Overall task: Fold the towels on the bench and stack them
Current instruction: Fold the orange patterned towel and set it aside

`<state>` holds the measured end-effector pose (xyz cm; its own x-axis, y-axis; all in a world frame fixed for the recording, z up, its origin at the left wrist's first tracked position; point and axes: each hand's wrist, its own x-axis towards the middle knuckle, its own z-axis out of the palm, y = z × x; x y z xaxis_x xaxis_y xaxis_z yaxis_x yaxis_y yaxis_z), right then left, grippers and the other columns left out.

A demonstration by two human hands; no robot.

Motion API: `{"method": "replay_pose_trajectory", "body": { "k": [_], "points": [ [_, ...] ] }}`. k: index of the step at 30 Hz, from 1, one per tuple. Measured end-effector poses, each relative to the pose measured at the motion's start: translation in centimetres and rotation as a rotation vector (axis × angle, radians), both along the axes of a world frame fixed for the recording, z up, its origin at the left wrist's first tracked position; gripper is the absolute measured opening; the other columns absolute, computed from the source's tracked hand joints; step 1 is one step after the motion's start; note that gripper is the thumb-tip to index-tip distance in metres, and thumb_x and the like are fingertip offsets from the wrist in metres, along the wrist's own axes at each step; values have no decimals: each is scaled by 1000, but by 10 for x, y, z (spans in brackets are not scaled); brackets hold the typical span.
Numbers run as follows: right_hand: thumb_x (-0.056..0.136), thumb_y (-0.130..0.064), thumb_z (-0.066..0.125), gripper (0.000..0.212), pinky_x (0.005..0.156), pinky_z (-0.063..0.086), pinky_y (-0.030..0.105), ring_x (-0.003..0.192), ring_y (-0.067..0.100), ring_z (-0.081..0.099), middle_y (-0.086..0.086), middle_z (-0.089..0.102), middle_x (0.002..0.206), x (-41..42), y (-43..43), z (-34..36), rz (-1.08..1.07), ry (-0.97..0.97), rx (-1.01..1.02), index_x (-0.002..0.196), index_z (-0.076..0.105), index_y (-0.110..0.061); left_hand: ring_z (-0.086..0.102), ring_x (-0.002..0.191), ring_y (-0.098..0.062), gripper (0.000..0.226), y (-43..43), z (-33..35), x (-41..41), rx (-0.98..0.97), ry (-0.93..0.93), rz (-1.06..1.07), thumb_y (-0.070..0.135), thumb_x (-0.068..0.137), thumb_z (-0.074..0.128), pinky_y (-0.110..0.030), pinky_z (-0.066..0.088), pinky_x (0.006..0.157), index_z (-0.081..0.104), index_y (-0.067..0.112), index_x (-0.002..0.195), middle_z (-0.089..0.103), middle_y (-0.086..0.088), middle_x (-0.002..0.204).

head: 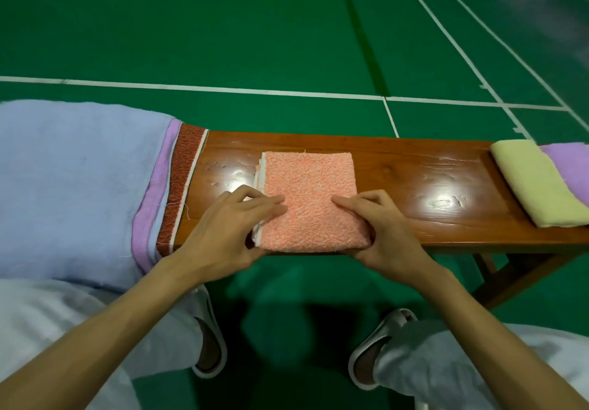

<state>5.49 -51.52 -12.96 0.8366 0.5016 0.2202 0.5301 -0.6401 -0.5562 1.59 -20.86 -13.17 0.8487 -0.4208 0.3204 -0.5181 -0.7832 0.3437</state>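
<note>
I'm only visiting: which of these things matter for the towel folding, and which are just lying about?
Job: orange towel, folded, under left hand and right hand; blue towel, unfolded, left; yellow towel and purple towel, folded, right; bench.
Just there: green court floor, slippers.
</note>
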Motion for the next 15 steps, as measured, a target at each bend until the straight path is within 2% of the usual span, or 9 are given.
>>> {"method": "replay_pose_trajectory", "body": {
  "k": [3, 5, 6, 8, 9, 10, 12, 13, 15],
  "points": [
    [75, -16, 84, 64, 90, 55, 44, 105, 15, 54, -4, 55, 114, 9, -2, 10, 3, 144, 92, 136, 64, -22, 54, 96, -14, 50, 3, 3, 2, -137, 1, 27, 34, 82, 78, -38, 46, 74, 71, 27, 131, 58, 35, 117],
    [85, -29, 75, 43, 80, 54, 47, 97, 17, 56, -9, 62, 107, 17, -2, 14, 40, 160, 149, 127, 67, -24, 53, 88, -13, 38, 4, 5, 6, -248, 75, 48, 46, 89, 67, -37, 45, 66, 73, 33, 125, 64, 29, 98],
    [89, -34, 72, 33, 75, 52, 46, 93, 17, 56, -14, 65, 103, 20, -1, 15, 45, 152, 163, 122, 69, -28, 55, 87, -9, 34, 4, 6, 8, -312, 118, 61, 49, 92, 65, -35, 47, 66, 73, 35, 121, 69, 24, 95],
    [94, -37, 68, 21, 71, 51, 38, 87, 15, 60, -17, 70, 101, 24, 3, 17, 14, 209, 244, 114, 72, -31, 62, 87, 1, 22, 0, 9, 13, -474, 210, 97, 45, 96, 67, -19, 49, 70, 71, 35, 115, 71, 29, 95],
    [96, -35, 67, 21, 73, 53, 32, 90, 12, 65, -15, 73, 104, 26, 6, 19, -7, 280, 318, 115, 73, -28, 66, 87, 4, 20, -2, 11, 16, -550, 269, 128, 41, 97, 66, -15, 50, 71, 70, 35, 116, 71, 32, 96],
    [97, -32, 66, 24, 76, 56, 28, 96, 11, 69, -12, 75, 109, 27, 9, 21, -28, 344, 384, 117, 74, -22, 69, 89, 3, 21, -4, 13, 20, -607, 327, 165, 40, 97, 63, -18, 53, 72, 69, 34, 116, 72, 32, 99],
    [98, -27, 65, 24, 72, 57, 20, 94, 8, 73, -7, 78, 105, 31, 14, 25, -87, 435, 474, 116, 75, -13, 73, 86, -3, 16, -8, 17, 27, -678, 422, 247, 37, 98, 61, -22, 59, 69, 69, 35, 112, 76, 23, 98],
    [99, -24, 65, 20, 63, 54, 16, 83, 5, 74, -8, 78, 94, 33, 16, 26, -129, 480, 505, 110, 76, -11, 75, 79, -8, 13, -10, 19, 31, -695, 453, 302, 35, 101, 60, -22, 58, 63, 71, 32, 108, 79, 14, 94],
    [101, -21, 63, 19, 47, 43, 10, 55, -1, 64, -14, 70, 63, 37, 21, 28, -219, 558, 532, 91, 74, -10, 75, 64, -22, 25, -14, 23, 39, -702, 516, 430, 39, 103, 59, -28, 57, 53, 74, 20, 100, 79, -4, 86]
  ]
}}
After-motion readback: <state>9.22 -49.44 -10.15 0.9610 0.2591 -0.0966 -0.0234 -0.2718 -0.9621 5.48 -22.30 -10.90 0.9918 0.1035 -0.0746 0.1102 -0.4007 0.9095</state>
